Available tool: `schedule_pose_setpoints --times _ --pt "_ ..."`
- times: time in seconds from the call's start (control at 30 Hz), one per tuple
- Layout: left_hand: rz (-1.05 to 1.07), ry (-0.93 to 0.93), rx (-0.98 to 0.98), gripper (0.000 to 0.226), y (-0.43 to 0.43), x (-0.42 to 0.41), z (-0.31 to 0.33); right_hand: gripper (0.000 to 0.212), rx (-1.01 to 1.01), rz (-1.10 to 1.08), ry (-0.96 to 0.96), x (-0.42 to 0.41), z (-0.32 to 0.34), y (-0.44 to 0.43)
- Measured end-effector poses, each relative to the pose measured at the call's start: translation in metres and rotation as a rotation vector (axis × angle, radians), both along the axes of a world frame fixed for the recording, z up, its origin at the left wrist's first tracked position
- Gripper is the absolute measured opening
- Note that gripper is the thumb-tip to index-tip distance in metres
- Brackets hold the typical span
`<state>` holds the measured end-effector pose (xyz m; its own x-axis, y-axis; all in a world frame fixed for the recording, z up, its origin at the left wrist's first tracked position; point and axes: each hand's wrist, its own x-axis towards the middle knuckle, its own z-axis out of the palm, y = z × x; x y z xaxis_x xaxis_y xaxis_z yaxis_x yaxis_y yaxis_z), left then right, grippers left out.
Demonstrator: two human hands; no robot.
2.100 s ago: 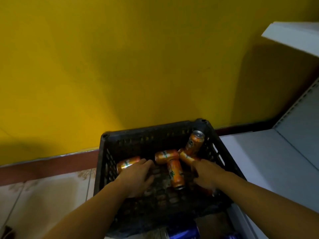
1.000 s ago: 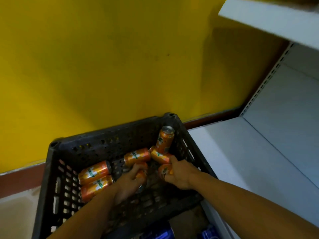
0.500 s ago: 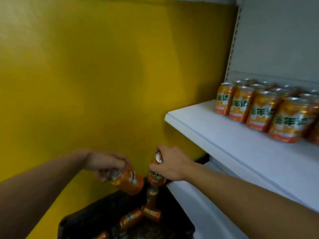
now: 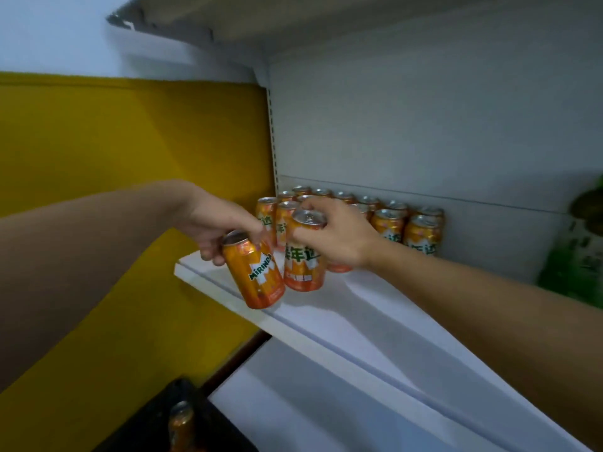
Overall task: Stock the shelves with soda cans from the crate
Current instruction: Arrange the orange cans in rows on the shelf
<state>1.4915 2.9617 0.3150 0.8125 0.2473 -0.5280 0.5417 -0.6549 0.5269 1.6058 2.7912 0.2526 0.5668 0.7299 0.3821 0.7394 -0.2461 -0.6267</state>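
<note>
Two orange aluminium soda cans are in hand at the white metal shelf. The first orange can marked MIRINDA hangs tilted over the shelf's front left corner, top leaning left. The left grip pinches it round the rim from above with curled fingers. The second orange can with green Chinese letters stands upright just beside it, further in on the shelf. The right grip is curled round its top, and whether its base touches the shelf I cannot tell. At the back of the shelf stand rows of matching orange cans, at least a dozen, some hidden by the hands. Blurred green packages sit at the shelf's right end. Below the shelf's left corner is a black plastic crate with one orange can showing inside. A yellow wall lies left of the shelf.
</note>
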Motion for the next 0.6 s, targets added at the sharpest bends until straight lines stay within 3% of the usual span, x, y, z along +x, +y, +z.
schedule_pose_setpoints --times 0.1,0.33,0.5,0.6 --pt "-0.059 -0.003 0.072 0.069 -0.012 0.042 -0.007 0.061 -0.04 -0.108 0.013 0.022 -0.008 -0.033" --pt "-0.276 0.038 0.248 0.058 -0.047 0.091 -0.023 0.061 -0.097 -0.263 0.085 0.06 -0.028 -0.072" --pt "-0.334 -0.13 0.272 0.035 -0.045 0.094 -0.037 0.059 -0.067 -0.271 0.112 0.073 -0.039 -0.076" --pt "-0.315 -0.336 0.183 0.038 -0.032 0.09 -0.053 0.06 -0.073 -0.255 0.115 0.073 -0.042 -0.076"
